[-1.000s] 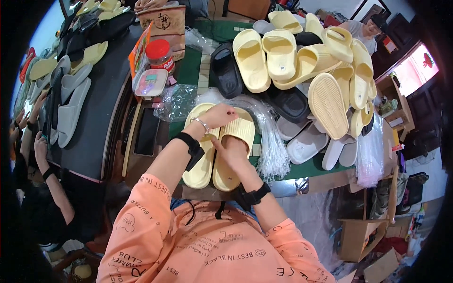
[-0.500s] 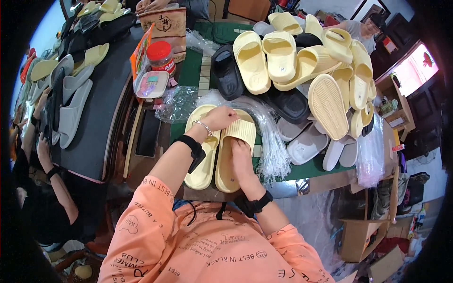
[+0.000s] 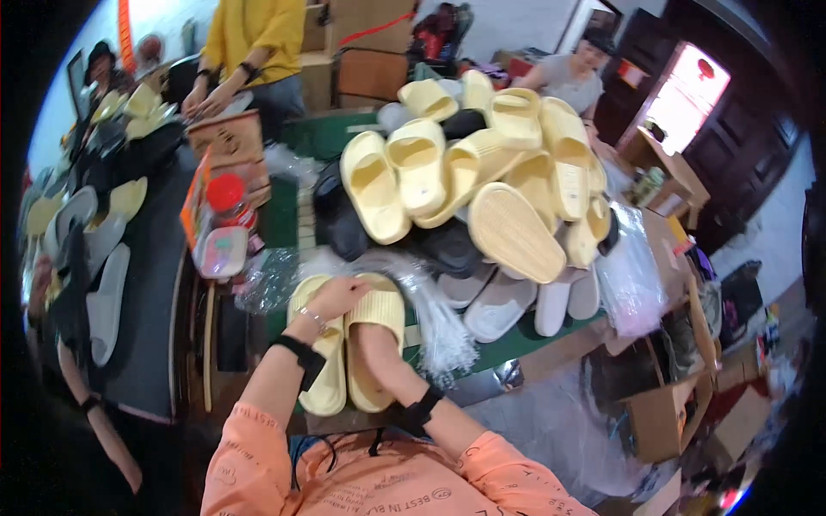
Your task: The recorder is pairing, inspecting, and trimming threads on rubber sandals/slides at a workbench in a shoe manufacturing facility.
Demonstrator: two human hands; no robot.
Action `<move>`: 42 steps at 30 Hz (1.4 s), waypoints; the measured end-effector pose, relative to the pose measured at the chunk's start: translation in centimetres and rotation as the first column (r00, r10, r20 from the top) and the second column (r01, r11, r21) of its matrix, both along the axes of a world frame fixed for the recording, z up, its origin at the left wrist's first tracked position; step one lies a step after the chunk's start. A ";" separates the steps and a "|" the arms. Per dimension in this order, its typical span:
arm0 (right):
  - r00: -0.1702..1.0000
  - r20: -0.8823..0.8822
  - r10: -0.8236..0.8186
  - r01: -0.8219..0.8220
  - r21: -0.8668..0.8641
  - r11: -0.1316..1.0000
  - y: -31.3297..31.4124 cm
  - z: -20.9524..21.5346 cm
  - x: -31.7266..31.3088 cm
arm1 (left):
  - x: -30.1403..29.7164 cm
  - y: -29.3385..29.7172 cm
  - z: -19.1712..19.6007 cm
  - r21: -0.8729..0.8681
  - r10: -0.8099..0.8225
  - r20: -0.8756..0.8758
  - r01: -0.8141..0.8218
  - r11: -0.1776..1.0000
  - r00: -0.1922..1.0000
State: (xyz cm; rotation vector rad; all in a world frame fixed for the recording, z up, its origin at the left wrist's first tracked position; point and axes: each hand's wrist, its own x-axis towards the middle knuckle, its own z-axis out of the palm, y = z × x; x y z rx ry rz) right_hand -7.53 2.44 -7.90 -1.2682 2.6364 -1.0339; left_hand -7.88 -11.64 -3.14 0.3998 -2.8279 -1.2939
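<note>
A pair of pale yellow slide slippers lies side by side in front of me, toes away. My left hand [image 3: 338, 297] rests where the two straps meet, above the left slipper [image 3: 323, 387] and beside the strap of the right slipper [image 3: 385, 308]. Its fingers are curled together; whatever they pinch is too small to make out. My right hand [image 3: 370, 341] reaches into the right slipper's foot opening, with its fingers out of sight under the ribbed strap. Close beyond the slippers lies a bundle of clear plastic loop ties [image 3: 434, 331].
A heap of yellow slippers [image 3: 516, 228], with black and grey ones beneath, rises at the right. Clear bags [image 3: 632, 275] lie beside it. A red-lidded jar [image 3: 226, 199] and a small tub [image 3: 225, 251] stand at the left. Co-workers [image 3: 258, 34] are around the tables.
My right hand has slid deeper under the right slipper's strap. My left hand stays over the straps. The view has tilted up and turned right, bringing more of the room in.
</note>
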 end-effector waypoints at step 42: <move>0.769 0.630 0.103 0.453 -0.652 0.608 -6.4 -1.5 -9.2 | -1.6 0.3 -1.9 0.395 0.291 -0.360 -0.138 0.908 0.886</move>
